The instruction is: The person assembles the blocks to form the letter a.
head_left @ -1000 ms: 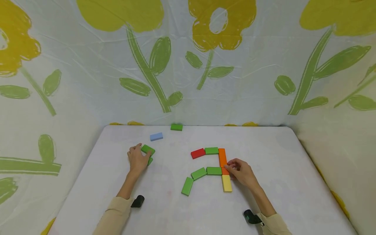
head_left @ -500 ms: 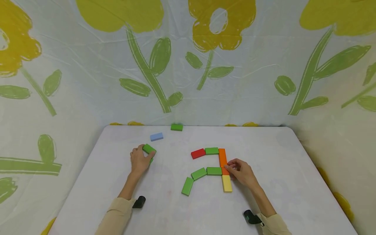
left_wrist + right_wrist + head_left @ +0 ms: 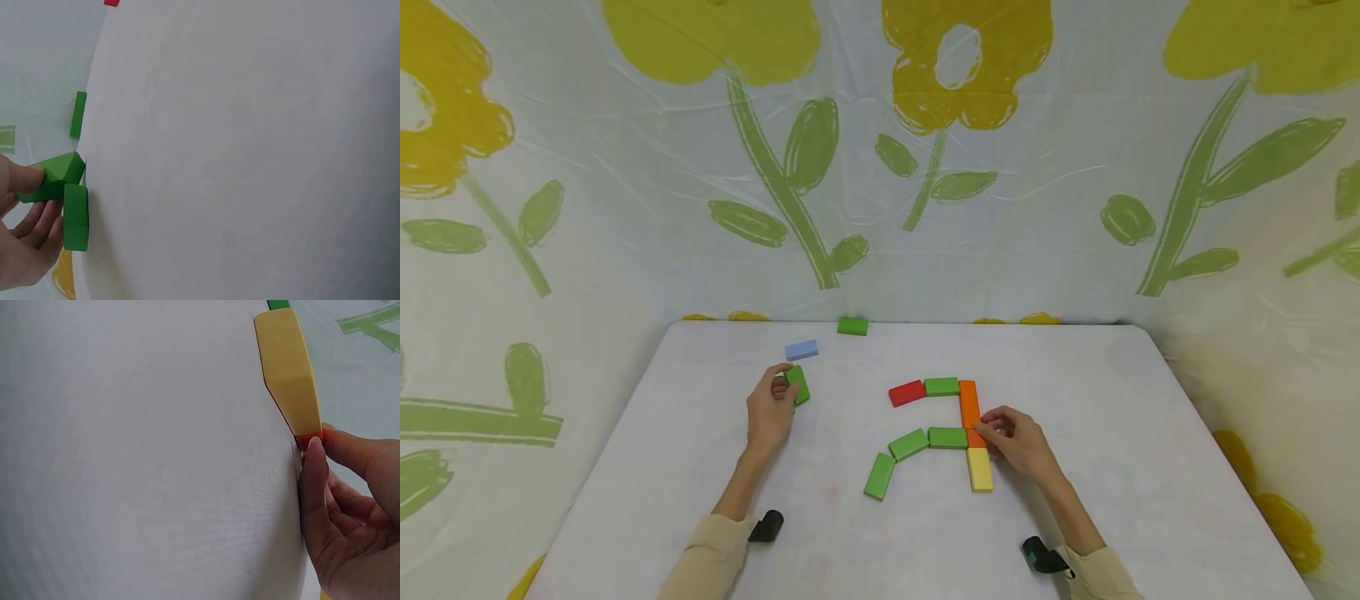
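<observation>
**Left hand (image 3: 770, 414) grips a green block (image 3: 799, 386); right hand (image 3: 1021, 440) pinches a short orange block (image 3: 975, 438)**

Head view: the left hand, thumb and fingers closed on the green block, is left of the desk's (image 3: 1075, 358) middle, near the pale blue block (image 3: 801, 350). A far green block (image 3: 852, 327) lies at the desk's far edge. The right hand, thumb and fingertip nearly together, holds the short orange block between the long orange block (image 3: 969, 403) and the yellow block (image 3: 980, 469), right of the desk's centre. The red block (image 3: 907, 393) ends the upper row, towards the left edge.

Left wrist view: the thumb opposes the fingers around the tilted green block; a second green block (image 3: 76, 217) is just beside it, whether touching I cannot tell. A firm grip across the sides, with that neighbour kept from being knocked, would serve best.

Right wrist view: the pinch sits where orange meets yellow. Light, steady pressure should avoid nudging the line askew.

No brand, label or writing is readable in any view.
</observation>
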Tool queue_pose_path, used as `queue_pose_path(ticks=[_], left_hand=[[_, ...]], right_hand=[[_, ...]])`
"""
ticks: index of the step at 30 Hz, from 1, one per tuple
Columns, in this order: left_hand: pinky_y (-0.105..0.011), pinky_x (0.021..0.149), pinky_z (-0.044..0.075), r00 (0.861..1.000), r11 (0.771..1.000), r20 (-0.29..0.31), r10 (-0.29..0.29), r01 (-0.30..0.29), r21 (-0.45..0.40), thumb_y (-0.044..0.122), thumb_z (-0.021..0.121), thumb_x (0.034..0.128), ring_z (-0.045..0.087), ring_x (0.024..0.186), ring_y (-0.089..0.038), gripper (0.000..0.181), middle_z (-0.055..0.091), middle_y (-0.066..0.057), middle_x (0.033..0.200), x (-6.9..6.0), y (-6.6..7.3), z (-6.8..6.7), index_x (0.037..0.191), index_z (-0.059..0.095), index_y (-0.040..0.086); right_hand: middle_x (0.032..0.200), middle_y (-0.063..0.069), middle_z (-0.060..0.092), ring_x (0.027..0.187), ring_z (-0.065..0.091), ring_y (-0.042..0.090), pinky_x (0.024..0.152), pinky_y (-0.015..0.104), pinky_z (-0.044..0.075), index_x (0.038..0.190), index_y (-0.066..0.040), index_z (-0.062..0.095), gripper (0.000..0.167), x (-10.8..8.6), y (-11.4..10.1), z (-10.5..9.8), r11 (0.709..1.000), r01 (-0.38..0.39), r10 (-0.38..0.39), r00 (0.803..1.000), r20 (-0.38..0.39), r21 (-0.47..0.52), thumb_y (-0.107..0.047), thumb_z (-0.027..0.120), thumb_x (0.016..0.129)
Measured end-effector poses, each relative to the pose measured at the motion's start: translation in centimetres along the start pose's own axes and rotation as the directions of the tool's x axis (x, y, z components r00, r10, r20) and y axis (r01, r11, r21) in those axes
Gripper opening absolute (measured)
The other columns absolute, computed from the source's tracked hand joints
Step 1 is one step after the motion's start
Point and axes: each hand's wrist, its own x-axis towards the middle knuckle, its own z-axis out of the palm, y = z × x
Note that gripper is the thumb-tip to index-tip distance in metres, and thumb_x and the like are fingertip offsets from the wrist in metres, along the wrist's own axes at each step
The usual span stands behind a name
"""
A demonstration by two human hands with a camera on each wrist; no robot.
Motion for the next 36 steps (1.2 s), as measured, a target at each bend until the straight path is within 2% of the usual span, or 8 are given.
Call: queue_pose_path(ticks=[15,23,31,36], left_hand=[[-0.038,0.092,0.056,0.996,0.997,0.076,-0.046,0.05,-0.052,0.006,0.07,0.0969,0.065,0.108,-0.027,0.036,0.066,-0.015,0.115,-2.1,1.6,0.9,0.133,0.065,0.009],[-0.04,0.093,0.056,0.988,0.998,0.152,-0.021,0.029,-0.05,0.007,0.072,0.0963,0.066,0.105,-0.025,0.035,0.068,-0.012,0.113,-3.7,2.9,1.6,0.13,0.067,0.013],[-0.034,0.089,0.057,0.972,0.997,0.234,0.035,-0.018,-0.073,0.006,0.075,0.0938,0.066,0.101,-0.022,0.035,0.067,-0.007,0.108,-5.9,4.0,2.6,0.128,0.069,0.014],[-0.029,0.087,0.057,0.956,0.995,0.292,0.037,-0.009,-0.096,0.007,0.075,0.0938,0.065,0.099,-0.019,0.034,0.066,-0.003,0.103,-7.1,4.7,2.9,0.126,0.07,0.015]], right_hand=[[0.088,0.006,0.064,0.071,0.056,0.018,0.057,0.024,0.051,0.112,0.002,0.066,0.027,-0.1,0.0,0.1,1.0,-0.008,0.008,1.0,-0.006,-0.013,-0.018,0.074,0.096],[0.088,0.006,0.064,0.071,0.055,0.018,0.056,0.023,0.049,0.111,0.002,0.067,0.026,-0.1,-0.1,0.1,1.0,-0.009,0.009,1.0,-0.01,-0.022,-0.017,0.076,0.095],[0.089,0.005,0.064,0.073,0.055,0.018,0.057,0.023,0.049,0.112,0.001,0.067,0.027,0.0,0.1,0.0,1.0,-0.007,0.007,1.0,-0.009,-0.024,-0.019,0.075,0.096],[0.088,0.005,0.064,0.074,0.055,0.018,0.057,0.023,0.047,0.111,0.001,0.068,0.028,0.1,0.1,-0.1,0.999,0.015,-0.015,1.0,-0.009,-0.029,-0.02,0.076,0.096]])
